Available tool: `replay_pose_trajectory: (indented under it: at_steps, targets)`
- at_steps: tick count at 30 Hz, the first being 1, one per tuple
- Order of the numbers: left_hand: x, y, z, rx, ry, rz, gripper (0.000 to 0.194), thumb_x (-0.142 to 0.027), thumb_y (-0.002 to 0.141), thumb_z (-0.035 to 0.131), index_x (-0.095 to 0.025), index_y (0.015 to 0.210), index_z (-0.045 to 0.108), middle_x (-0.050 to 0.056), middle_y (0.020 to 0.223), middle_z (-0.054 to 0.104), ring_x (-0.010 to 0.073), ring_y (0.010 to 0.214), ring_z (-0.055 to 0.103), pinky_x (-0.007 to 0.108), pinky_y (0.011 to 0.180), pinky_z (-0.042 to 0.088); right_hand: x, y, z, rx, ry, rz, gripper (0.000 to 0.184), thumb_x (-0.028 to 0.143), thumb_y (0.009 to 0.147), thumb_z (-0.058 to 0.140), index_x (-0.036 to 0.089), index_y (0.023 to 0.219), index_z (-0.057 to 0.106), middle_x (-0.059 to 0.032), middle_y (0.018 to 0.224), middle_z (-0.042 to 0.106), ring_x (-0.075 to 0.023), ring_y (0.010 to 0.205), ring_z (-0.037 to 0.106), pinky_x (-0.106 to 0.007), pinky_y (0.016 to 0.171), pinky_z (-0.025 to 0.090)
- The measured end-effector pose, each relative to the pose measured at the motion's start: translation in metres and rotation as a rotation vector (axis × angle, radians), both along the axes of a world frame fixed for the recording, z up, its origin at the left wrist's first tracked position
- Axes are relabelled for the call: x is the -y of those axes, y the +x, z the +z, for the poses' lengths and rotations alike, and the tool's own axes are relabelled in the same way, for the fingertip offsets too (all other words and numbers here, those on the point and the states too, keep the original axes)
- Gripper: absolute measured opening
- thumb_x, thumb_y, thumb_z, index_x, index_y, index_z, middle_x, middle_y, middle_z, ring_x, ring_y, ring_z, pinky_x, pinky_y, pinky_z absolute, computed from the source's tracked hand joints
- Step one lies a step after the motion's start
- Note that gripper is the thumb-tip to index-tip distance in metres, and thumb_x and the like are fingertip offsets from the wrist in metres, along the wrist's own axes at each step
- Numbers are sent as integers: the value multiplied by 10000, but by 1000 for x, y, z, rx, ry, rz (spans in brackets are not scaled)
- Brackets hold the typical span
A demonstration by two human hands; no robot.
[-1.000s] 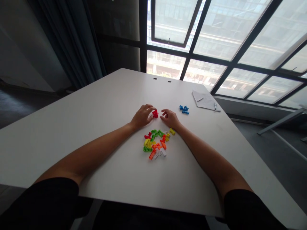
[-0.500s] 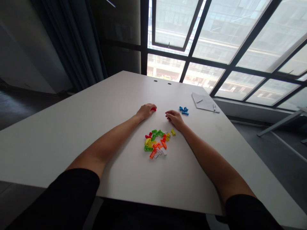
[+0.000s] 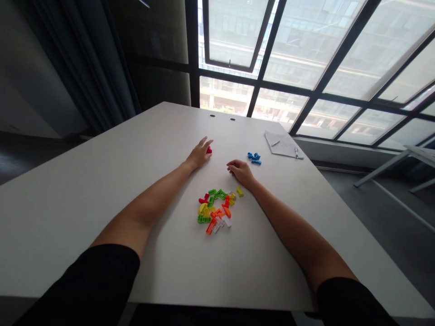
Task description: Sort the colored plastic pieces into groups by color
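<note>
My left hand [image 3: 198,155] reaches over the far part of the table with its fingers spread. Right beside its fingers is a red plastic piece [image 3: 209,150], partly hidden by the hand. My right hand [image 3: 240,169] rests on the table with its fingers curled in, and no object shows in it. Just beyond it lies a small group of blue plastic pieces [image 3: 254,158]. Nearer to me is a mixed pile with green pieces [image 3: 221,194], yellow pieces [image 3: 204,209], orange pieces [image 3: 211,225], white pieces [image 3: 225,221] and another red piece [image 3: 204,199].
The white table [image 3: 102,190] runs back toward large windows [image 3: 299,40]. At its far right edge lie a sheet of paper [image 3: 285,147] and a pen [image 3: 297,153]. Two round holes sit near the back edge. A dark curtain [image 3: 78,59] hangs at the left.
My left hand has opened its fingers from around the red piece, which now shows beside it. My right hand stays curled near the blue pieces. The view has shifted slightly.
</note>
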State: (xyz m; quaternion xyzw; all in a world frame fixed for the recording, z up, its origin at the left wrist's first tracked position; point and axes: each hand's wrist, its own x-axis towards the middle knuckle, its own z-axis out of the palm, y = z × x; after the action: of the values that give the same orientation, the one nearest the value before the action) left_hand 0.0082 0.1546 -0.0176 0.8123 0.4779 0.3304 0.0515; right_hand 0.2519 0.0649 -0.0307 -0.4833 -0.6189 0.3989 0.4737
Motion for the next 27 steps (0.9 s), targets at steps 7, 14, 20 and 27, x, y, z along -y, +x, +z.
replay_pose_trajectory:
  at_steps: [7, 14, 20, 27]
  targets:
    - [75, -26, -1, 287, -240, -316, 489, -442, 872, 733, -194, 1275, 613, 139, 1349, 625, 230, 1040, 712, 356, 835, 618, 5, 0, 8, 32, -3, -2, 199, 324, 783, 659, 190, 909, 735, -27, 771, 738, -137, 635, 623, -258, 613, 513]
    - [140, -60, 31, 52, -717, -639, 444, -572, 853, 791, -242, 1146, 739, 50, 1002, 744, 175, 815, 645, 258, 673, 492, 3, 0, 3, -5, 7, 2, 208, 338, 774, 662, 189, 900, 736, -24, 767, 725, -137, 642, 622, -250, 604, 510]
    - [149, -55, 39, -68, -644, -746, 327, -538, 837, 813, -256, 1001, 834, 74, 1090, 751, 186, 817, 624, 273, 677, 491, 0, 2, 1, 12, 24, 2, 206, 328, 774, 655, 188, 898, 743, -25, 768, 732, -135, 641, 628, -245, 596, 511]
    - [128, -62, 37, -45, -602, -551, 394, -608, 874, 747, -242, 1005, 806, 45, 981, 779, 177, 824, 671, 254, 715, 512, 2, 2, 2, 77, 54, 19, 208, 325, 785, 648, 195, 911, 751, -20, 768, 740, -140, 637, 637, -257, 617, 521]
